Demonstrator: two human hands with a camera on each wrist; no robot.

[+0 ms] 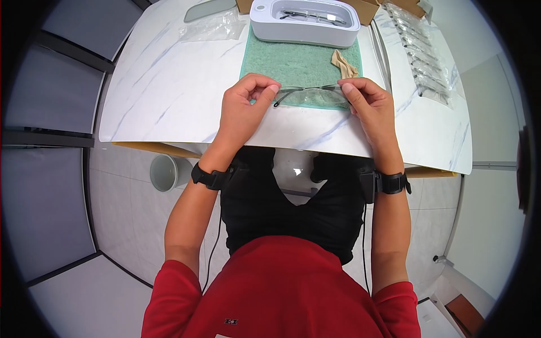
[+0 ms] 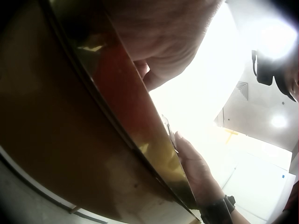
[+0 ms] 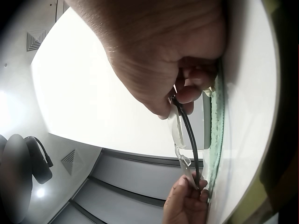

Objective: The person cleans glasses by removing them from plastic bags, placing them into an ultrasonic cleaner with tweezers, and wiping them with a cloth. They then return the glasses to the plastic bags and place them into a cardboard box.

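Glasses (image 1: pixel 307 88) in fingers (image 1: pixel 261 80) of both hands (image 1: pixel 242 109)

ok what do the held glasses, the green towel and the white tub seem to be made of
Glasses: lenses probably plastic or glass, being see-through; the thin dark parts could be metal or plastic. Towel: likely cotton or microfibre, matte, with a fuzzy pile. Tub: probably hard plastic, smooth with a soft sheen and rounded edges.

one end of the glasses (image 1: pixel 306 88) is covered by the right hand (image 1: pixel 372 107). the left hand (image 2: pixel 163 37) is cut off by the left wrist view's top edge.
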